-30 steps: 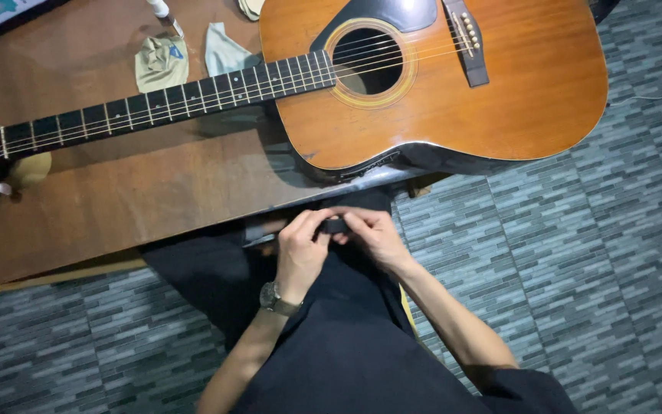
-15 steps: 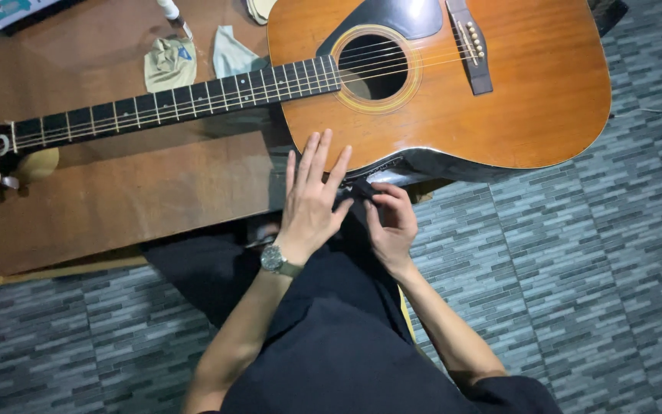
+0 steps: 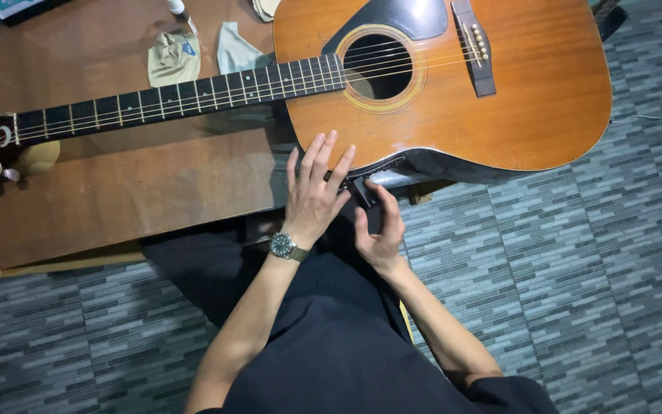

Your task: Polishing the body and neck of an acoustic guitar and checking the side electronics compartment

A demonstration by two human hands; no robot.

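Fingers of the left hand (image 3: 312, 195) spread flat on the guitar (image 3: 453, 92) — at the table's (image 3: 116, 199) front edge. Right hand (image 3: 381, 234) pinches a small black object (image 3: 365, 192) just beside it.

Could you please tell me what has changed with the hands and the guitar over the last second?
The left hand left the lap and moved up, now lying flat with fingers spread on the lower edge of the guitar. The right hand rose too, holding a small black object against the guitar's side. Guitar, wooden table and cloths stayed as they were.
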